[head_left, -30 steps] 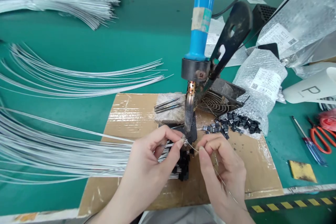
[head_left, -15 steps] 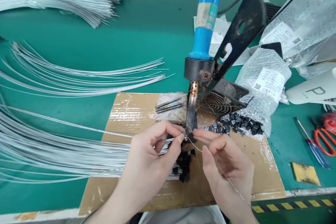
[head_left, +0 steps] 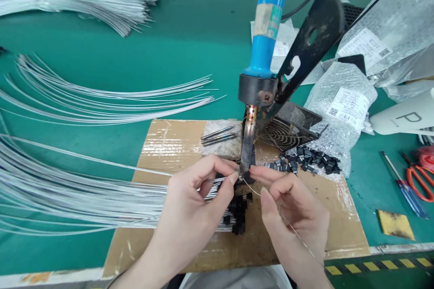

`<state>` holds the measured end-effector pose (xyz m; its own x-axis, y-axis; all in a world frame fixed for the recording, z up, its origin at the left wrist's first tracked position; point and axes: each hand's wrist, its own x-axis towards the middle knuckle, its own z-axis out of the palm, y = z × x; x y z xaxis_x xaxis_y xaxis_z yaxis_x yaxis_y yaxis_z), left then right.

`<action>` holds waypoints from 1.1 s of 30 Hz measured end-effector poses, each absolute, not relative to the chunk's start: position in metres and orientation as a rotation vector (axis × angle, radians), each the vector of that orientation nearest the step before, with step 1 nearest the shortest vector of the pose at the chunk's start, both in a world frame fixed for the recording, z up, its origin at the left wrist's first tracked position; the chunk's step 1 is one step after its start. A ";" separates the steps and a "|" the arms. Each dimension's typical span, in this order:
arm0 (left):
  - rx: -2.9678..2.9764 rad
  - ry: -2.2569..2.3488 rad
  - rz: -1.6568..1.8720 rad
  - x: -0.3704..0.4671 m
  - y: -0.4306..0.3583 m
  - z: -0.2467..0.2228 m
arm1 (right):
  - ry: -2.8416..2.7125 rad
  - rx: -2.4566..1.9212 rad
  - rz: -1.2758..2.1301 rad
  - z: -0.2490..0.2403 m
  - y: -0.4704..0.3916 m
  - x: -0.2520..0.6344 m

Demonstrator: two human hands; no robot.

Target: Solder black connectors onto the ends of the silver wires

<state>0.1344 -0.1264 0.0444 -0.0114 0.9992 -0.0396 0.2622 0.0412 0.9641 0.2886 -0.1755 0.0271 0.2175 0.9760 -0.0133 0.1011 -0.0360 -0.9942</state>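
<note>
A soldering iron (head_left: 267,27) with a blue handle is clamped upright, its dark tip (head_left: 247,153) pointing down between my hands. My left hand (head_left: 198,203) pinches the end of a thin wire (head_left: 149,170) between thumb and forefinger, right at the tip. With thumb and curled fingers my right hand (head_left: 294,216) holds a thin strand of solder wire (head_left: 252,188), which reaches up to the same spot. My right forefinger is stretched out beside the iron tip. Below my left fingers lie several wires with black connectors (head_left: 239,216) on their ends. The joint itself is too small to make out.
Cardboard (head_left: 159,144) covers the work spot. Loose black connectors (head_left: 317,160) lie right of the iron, near its black stand (head_left: 312,40) and a coil (head_left: 281,133). Wire bundles (head_left: 84,203) stretch left. Scissors (head_left: 418,183), a screwdriver (head_left: 407,194) and a yellow sponge (head_left: 396,225) sit at right.
My right forefinger has shifted very slightly, and less of the small black piece by the iron tip shows. Both hands otherwise keep their places and grips.
</note>
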 end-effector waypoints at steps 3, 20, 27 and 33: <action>1.371 1.424 1.050 0.134 -0.128 0.044 | -1.107 -1.397 1.016 0.027 -0.176 0.289; 1.408 1.419 1.090 0.133 -0.131 0.043 | -1.097 -1.367 0.999 0.024 -0.177 0.288; 1.412 1.413 1.082 0.132 -0.131 0.043 | -1.118 -1.385 0.977 0.021 -0.177 0.287; 1.421 1.402 1.101 0.133 -0.131 0.043 | -1.122 -1.355 0.944 0.020 -0.177 0.285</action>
<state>0.1327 -0.1315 0.0434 -0.0096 0.9995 0.0304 0.2665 -0.0268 0.9635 0.2854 -0.1773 0.0200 0.2376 0.9696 0.0586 0.1082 0.0335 -0.9936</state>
